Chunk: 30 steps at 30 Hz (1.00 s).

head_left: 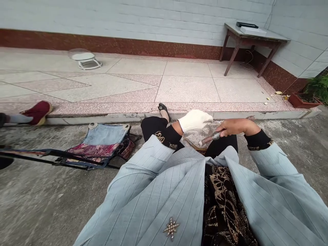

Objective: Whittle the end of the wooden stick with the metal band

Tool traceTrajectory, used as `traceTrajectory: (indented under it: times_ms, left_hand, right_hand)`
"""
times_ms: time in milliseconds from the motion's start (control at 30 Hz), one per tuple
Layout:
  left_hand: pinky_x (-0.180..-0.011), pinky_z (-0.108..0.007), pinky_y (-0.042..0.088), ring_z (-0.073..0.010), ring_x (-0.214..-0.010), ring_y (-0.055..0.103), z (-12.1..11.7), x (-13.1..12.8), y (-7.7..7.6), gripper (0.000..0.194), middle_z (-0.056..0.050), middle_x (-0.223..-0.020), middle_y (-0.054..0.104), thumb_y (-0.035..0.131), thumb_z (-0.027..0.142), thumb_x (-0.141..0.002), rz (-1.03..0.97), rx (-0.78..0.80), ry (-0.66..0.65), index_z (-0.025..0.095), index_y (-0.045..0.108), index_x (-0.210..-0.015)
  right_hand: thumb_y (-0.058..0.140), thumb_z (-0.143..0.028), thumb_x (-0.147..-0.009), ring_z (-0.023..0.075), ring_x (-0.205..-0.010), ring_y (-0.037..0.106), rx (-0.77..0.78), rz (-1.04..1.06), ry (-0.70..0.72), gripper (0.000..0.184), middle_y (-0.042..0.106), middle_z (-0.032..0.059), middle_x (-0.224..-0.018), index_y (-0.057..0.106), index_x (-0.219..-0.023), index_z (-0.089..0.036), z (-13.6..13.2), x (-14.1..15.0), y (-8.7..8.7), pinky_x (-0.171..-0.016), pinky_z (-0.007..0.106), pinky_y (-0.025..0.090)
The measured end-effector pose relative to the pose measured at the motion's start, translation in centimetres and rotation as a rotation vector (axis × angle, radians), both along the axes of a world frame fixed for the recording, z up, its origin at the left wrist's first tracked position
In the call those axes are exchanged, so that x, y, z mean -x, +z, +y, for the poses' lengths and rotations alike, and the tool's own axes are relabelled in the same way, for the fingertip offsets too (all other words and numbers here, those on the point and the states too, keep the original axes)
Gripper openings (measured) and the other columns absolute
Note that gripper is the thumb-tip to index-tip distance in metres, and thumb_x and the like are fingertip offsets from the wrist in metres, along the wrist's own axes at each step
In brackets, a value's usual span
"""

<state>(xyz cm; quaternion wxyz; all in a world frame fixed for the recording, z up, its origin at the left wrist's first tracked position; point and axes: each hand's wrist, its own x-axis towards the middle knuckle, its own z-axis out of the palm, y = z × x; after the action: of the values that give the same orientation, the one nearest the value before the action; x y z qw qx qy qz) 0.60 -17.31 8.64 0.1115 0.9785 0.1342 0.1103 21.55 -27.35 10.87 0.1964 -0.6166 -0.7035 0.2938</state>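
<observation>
My left hand (196, 120) wears a white knitted glove and is held over the gap between my knees. Its fingers are curled, and whatever they hold is hidden beneath them. Bare, my right hand (234, 127) is closed around a wooden-handled tool (210, 138). Metal wire is wound around its handle, and the butt points down toward my lap; the tool's working end cannot be made out. Below both hands, between my knees, part of a container with a yellow and black woven-looking rim (200, 149) shows. My legs and jacket hide the rest of it.
A raised tiled step (123, 117) runs across in front of me. To my left stands a folding fabric chair (105, 136), with another person's red shoe (41, 112) beyond. A low white stool (88, 61), a wooden table (256, 36) and a planter (304, 100) are farther off.
</observation>
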Motion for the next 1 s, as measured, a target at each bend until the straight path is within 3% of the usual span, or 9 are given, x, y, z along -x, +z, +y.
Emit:
traceTrajectory:
  times_ms: [67, 100, 300, 433, 600, 733, 800, 933, 1000]
  left_hand:
    - [-0.075, -0.028, 0.044, -0.0168, -0.082, 0.064, 0.4, 0.3, -0.5, 0.022, -0.002, -0.090, 0.072, 0.051, 0.025, -0.090, -0.067, 0.210, -0.053, 0.020, 0.071, -0.097]
    - [-0.075, -0.027, 0.044, -0.0156, -0.080, 0.064, 0.4, 0.5, -0.9, 0.022, -0.002, -0.087, 0.071, 0.051, 0.024, -0.089, -0.109, 0.314, -0.053, 0.018, 0.071, -0.096]
    - [-0.071, -0.029, 0.044, -0.0157, -0.073, 0.060, -1.8, 0.7, -3.8, 0.030, -0.002, -0.078, 0.067, 0.047, 0.034, -0.093, -0.311, 0.508, 0.092, 0.014, 0.069, -0.090]
    - [-0.078, -0.029, 0.045, -0.0168, -0.084, 0.064, -2.8, 0.5, -4.3, 0.028, -0.003, -0.091, 0.071, 0.046, 0.032, -0.096, -0.274, 0.416, 0.067, 0.017, 0.068, -0.102]
    - [-0.072, -0.030, 0.044, -0.0224, -0.086, 0.068, -3.5, 0.8, -3.9, 0.034, -0.008, -0.093, 0.073, 0.041, 0.037, -0.099, -0.105, 0.024, 0.160, 0.018, 0.068, -0.108]
    - [-0.068, -0.029, 0.043, -0.0231, -0.086, 0.069, -3.0, 1.4, -3.3, 0.031, -0.008, -0.098, 0.073, 0.044, 0.035, -0.097, -0.007, -0.116, 0.137, 0.019, 0.069, -0.108]
    - [-0.070, -0.029, 0.043, -0.0226, -0.088, 0.068, -2.3, 1.7, -3.2, 0.027, -0.007, -0.100, 0.073, 0.048, 0.032, -0.095, -0.001, -0.079, 0.087, 0.020, 0.070, -0.105]
    - [-0.076, -0.025, 0.045, -0.0162, -0.086, 0.065, -1.1, 2.4, -3.5, 0.022, -0.003, -0.098, 0.073, 0.051, 0.023, -0.091, -0.114, 0.295, -0.032, 0.017, 0.070, -0.101]
    - [-0.077, -0.023, 0.045, -0.0131, -0.082, 0.063, -1.0, 2.6, -4.0, 0.022, -0.002, -0.094, 0.072, 0.050, 0.021, -0.090, -0.201, 0.512, -0.009, 0.015, 0.069, -0.100]
  right_hand:
    - [0.078, -0.034, -0.070, 0.0118, -0.059, 0.055, 0.187, 0.119, 0.350, 0.020, 0.066, -0.0038, -0.065, 0.078, -0.087, -0.023, -0.8, -0.7, 1.0, -0.056, 0.023, 0.042]
    - [0.072, -0.036, -0.078, 0.0115, -0.063, 0.056, 0.175, 0.175, 0.367, 0.024, 0.066, -0.0029, -0.070, 0.078, -0.097, -0.022, -1.1, -0.9, 1.4, -0.059, 0.023, 0.042]
    - [0.065, -0.042, -0.084, 0.0086, -0.055, 0.045, 0.028, 0.499, 0.040, 0.027, 0.058, 0.0002, -0.067, 0.069, -0.079, -0.016, -1.1, -0.3, 0.4, -0.052, 0.022, 0.036]
    - [0.061, -0.042, -0.085, 0.0088, -0.053, 0.043, -0.091, 0.517, -0.197, 0.029, 0.055, 0.0003, -0.065, 0.061, -0.073, -0.016, 0.0, 0.1, -1.5, -0.051, 0.023, 0.032]
    - [0.053, -0.035, -0.089, 0.0152, -0.064, 0.052, -0.197, -0.039, -0.316, 0.025, 0.064, 0.0049, -0.074, 0.070, -0.093, -0.017, 0.7, -0.5, -3.2, -0.059, 0.027, 0.034]
    - [0.053, -0.030, -0.090, 0.0194, -0.073, 0.056, 0.012, -0.525, -0.179, 0.024, 0.069, 0.0096, -0.085, 0.073, -0.098, -0.019, 0.1, 0.4, -3.4, -0.063, 0.029, 0.034]
    - [0.054, -0.027, -0.089, 0.0175, -0.069, 0.056, 0.174, -0.558, 0.020, 0.020, 0.068, 0.0086, -0.080, 0.073, -0.090, -0.018, -0.5, 0.8, -3.0, -0.061, 0.029, 0.034]
    - [0.056, -0.033, -0.091, 0.0129, -0.066, 0.054, 0.389, -0.069, 0.509, 0.024, 0.064, 0.0019, -0.076, 0.072, -0.102, -0.020, -2.0, 0.4, -1.5, -0.062, 0.026, 0.040]
    - [0.058, -0.042, -0.091, 0.0127, -0.068, 0.053, 0.297, 0.182, 0.450, 0.034, 0.063, 0.0019, -0.078, 0.070, -0.111, -0.018, -2.7, -0.1, -0.8, -0.063, 0.025, 0.042]
